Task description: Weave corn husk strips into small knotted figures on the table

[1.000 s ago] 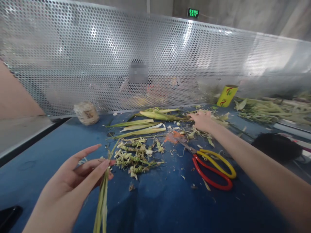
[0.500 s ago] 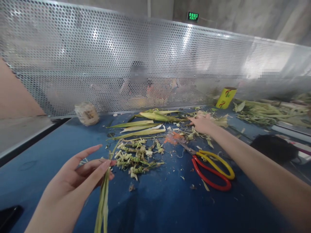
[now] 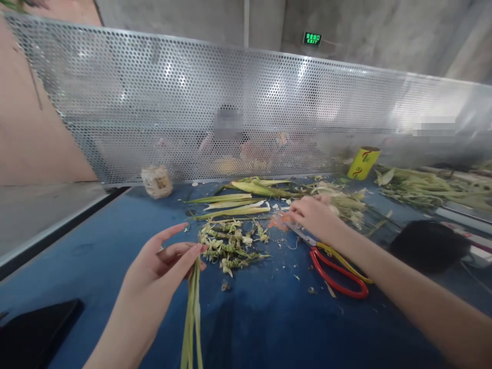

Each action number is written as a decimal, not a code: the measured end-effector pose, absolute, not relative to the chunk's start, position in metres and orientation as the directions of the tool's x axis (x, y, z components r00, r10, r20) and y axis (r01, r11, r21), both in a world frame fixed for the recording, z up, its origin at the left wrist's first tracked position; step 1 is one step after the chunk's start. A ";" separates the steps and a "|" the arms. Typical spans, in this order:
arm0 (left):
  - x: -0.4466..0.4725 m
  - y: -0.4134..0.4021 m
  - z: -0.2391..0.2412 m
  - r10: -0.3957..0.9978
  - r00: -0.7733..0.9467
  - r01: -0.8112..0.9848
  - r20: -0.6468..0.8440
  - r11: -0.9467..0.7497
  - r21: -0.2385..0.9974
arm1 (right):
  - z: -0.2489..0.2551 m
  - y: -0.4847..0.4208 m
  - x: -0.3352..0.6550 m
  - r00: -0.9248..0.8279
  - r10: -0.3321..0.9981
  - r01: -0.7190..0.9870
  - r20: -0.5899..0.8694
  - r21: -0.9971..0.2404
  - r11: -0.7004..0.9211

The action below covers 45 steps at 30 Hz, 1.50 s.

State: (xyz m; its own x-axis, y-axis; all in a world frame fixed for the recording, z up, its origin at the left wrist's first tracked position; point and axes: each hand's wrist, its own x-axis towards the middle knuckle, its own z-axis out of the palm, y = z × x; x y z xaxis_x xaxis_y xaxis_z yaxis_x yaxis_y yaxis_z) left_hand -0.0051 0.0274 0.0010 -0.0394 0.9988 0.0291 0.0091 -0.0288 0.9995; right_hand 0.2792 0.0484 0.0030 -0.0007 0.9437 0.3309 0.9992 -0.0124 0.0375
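Note:
My left hand point(image 3: 161, 269) pinches a bundle of thin green leaf strips point(image 3: 191, 323) that hangs down toward the table's near edge; its other fingers are spread. My right hand point(image 3: 313, 215) reaches across the blue table point(image 3: 261, 328), fingers curled over a pale bunch of leaf strips point(image 3: 342, 202). Red-and-yellow scissors point(image 3: 334, 266) lie just under and beside that wrist. A small heap of braided green leaf pieces point(image 3: 230, 243) lies between my hands.
Long green leaves point(image 3: 234, 200) lie behind the heap. A perforated metal screen point(image 3: 154, 102) walls the table's far side. A yellow roll point(image 3: 362, 163), a pale bundle point(image 3: 157, 181), a leaf pile point(image 3: 430, 184), a black object point(image 3: 428, 245) and a dark slab point(image 3: 34, 333) surround them.
My right hand has drawn back toward me from the far leaves, curling over a pale bunch near the scissors. The view shifted right and up; my left hand keeps its pinch.

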 end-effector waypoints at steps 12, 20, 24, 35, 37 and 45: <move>-0.006 0.025 -0.004 0.984 0.066 -0.109 0.162 -0.155 0.982 | 0.007 0.008 0.154 -0.129 0.881 0.720 0.455 -0.568 0.398; -0.008 0.022 -0.006 0.971 0.135 -0.082 0.198 -0.188 0.979 | 0.006 0.017 0.133 -0.066 0.912 0.401 0.404 -0.826 0.395; -0.006 0.021 -0.006 0.974 0.158 -0.103 0.161 -0.146 0.984 | -0.006 0.020 0.135 -0.016 0.946 0.195 0.324 -0.927 0.321; -0.003 0.014 -0.001 0.980 0.178 -0.143 0.087 -0.062 0.988 | -0.014 0.017 0.143 -0.043 0.959 0.029 0.281 -0.959 0.282; -0.003 0.014 -0.002 0.980 0.176 -0.141 0.093 -0.068 0.988 | -0.016 0.018 0.145 -0.051 0.960 0.016 0.274 -0.961 0.275; -0.004 0.016 -0.007 0.965 0.161 -0.034 0.206 -0.203 0.978 | -0.015 0.007 0.144 0.123 0.680 0.614 0.723 -0.594 0.520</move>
State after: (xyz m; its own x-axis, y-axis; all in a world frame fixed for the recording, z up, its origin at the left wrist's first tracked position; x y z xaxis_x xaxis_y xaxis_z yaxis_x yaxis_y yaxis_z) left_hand -0.0040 0.0156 -0.0074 0.1607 0.9652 0.2063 -0.0341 -0.2034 0.9785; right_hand 0.1444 0.0065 -0.0148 0.1230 0.6796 0.7232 0.6139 0.5205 -0.5935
